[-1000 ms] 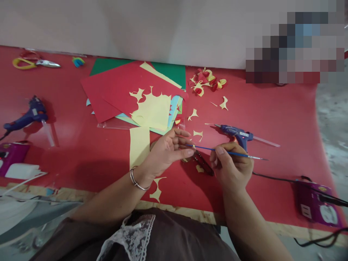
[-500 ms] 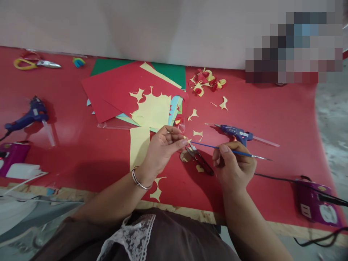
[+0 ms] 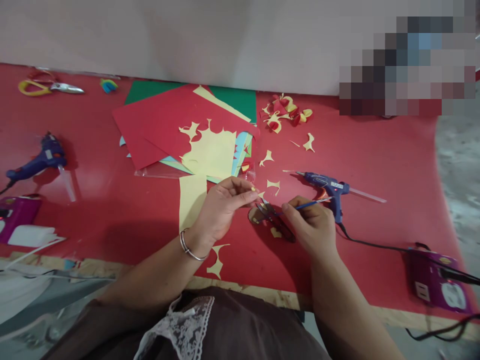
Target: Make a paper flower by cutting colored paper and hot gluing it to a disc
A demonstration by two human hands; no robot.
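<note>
Between the thumb and fingers of my left hand (image 3: pixel 225 202) is a small yellow paper piece (image 3: pixel 254 189), mostly hidden by the fingertips. My right hand (image 3: pixel 313 222) pinches a thin blue paintbrush (image 3: pixel 305 204), its bristle end pointing up to the right and its handle down to the left. Below and between my hands lie dark-handled scissors (image 3: pixel 284 230) on the red table covering, with a small round brownish object (image 3: pixel 255 215) beside their blades. A yellow paper strip (image 3: pixel 192 200) lies just left of my left hand.
Colored paper sheets (image 3: pixel 157 125) are stacked at the back, with curled red and yellow paper pieces (image 3: pixel 287 112) to their right. A blue glue gun (image 3: pixel 332 186) lies right, another glue gun (image 3: pixel 47 155) left. Yellow-handled scissors (image 3: pixel 35 87) are far left; a purple power box (image 3: pixel 437 280) sits right.
My left fingers have closed on the small yellow paper piece, which was at the brush handle's tip. My right hand has pulled the brush away and tilted it, moving slightly left and down.
</note>
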